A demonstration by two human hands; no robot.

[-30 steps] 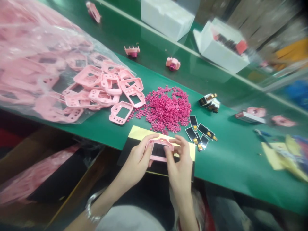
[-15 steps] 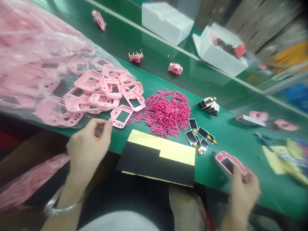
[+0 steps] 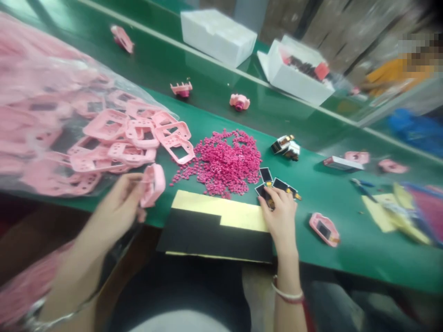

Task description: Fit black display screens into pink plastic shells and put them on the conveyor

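Observation:
My left hand [image 3: 122,198] grips a pink plastic case shell [image 3: 153,185], turned on edge above the front of the green table. My right hand [image 3: 281,210] is on the small display screens [image 3: 284,185], its thumb and fingertips closed about one of them. Part of that screen is hidden under the fingers. To the right of this hand lies a pink shell with a screen in it [image 3: 324,229]. Between the hands is a heap of small magenta plastic parts [image 3: 228,159]. A loose pile of pink shells [image 3: 119,129] spreads out of a clear plastic bag beyond my left hand.
A black and yellow board [image 3: 214,230] lies at the front edge. Behind stand two white boxes [image 3: 218,39]. More screens [image 3: 286,146] are stacked at mid right. Pink parts [image 3: 239,102] rest further back. A blue-handled tool [image 3: 362,188] and yellow paper [image 3: 379,214] are at right.
My left hand has lifted a pink shell off the table. My right hand has let go of the shell with the screen and moved left to the loose screens. The view has shifted slightly.

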